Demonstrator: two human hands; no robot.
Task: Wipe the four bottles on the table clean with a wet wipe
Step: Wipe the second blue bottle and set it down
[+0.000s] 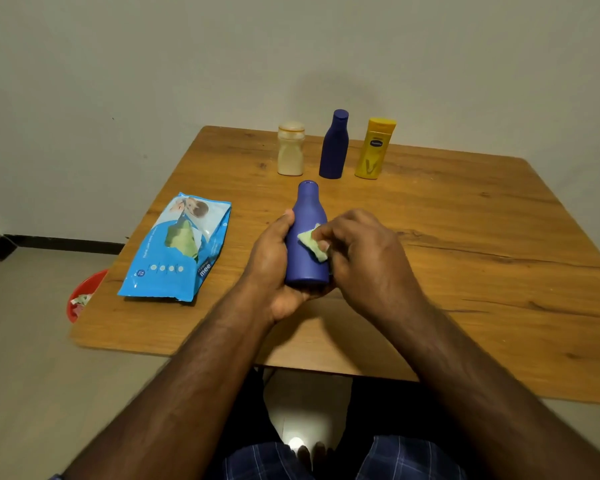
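Status: one of four bottles in work. Blue bottle (307, 237) is held off the table (465, 237), tilted with cap pointing away from the person, roughly over table centre.

Left hand (274, 268) wraps the lower body of the bottle from the left side, thumb up along the shoulder, fingers curled under the base. Grip looks firm, bottle fully supported.

Right hand (357, 251) pinches a folded wet wipe (314, 245) between fingertips and presses it on the front of the bottle, mid-body. Wipe is pale green, small wad, touching the surface.

Remaining three stand upright in a row at the far side of the table: cream bottle (291, 148) left, dark blue bottle (335, 145) middle, yellow bottle (374, 148) right. None is being touched. Can't tell from their look whether any is already wiped.

Wipes pack (177, 247) lies flat on the table to the left, flap open, a green wipe showing at the opening. Red bin (84, 296) on the floor by the table's left edge holds some scraps, possibly used wipes; too small to confirm.

Judgement: current step is mid-wipe on bottle one or later. At minimum this bottle's back, neck and cap likely need passes, then set it down. Likely up to three more to go.
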